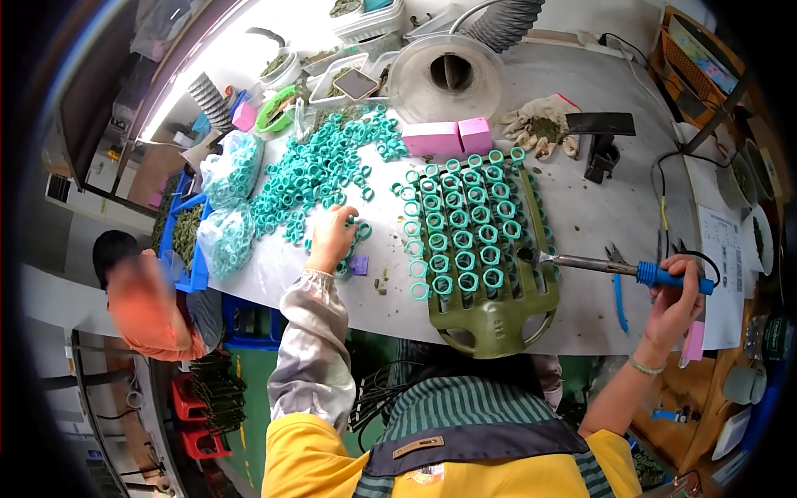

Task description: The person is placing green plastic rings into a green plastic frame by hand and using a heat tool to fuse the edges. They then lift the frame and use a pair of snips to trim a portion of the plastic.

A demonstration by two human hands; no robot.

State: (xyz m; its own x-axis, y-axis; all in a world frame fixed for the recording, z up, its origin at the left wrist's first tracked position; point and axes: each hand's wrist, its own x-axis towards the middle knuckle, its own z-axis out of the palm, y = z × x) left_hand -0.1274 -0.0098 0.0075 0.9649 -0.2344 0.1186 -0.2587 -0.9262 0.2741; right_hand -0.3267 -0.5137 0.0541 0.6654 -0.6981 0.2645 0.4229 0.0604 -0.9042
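In my right hand (679, 295) is a soldering iron (610, 266) with a blue handle. Its metal shaft points left, and its tip is at the right part of an olive-green slatted rack (491, 325). Rows of turquoise rings (463, 240) stand on the rack's slats. My left hand (330, 238) is at the near edge of a loose pile of the same rings (311, 173), fingers curled together. Whether a ring is between those fingertips cannot be made out. A small purple block (359, 265) lies just right of that wrist.
Pink blocks (432, 139) and a clear funnel hood (448, 79) stand behind the rack. Right of it are a soiled glove (544, 124), a black stand (601, 149) and blue-handled pliers (620, 303). Bagged rings (228, 241) sit left. A person in orange (154, 307) is beyond.
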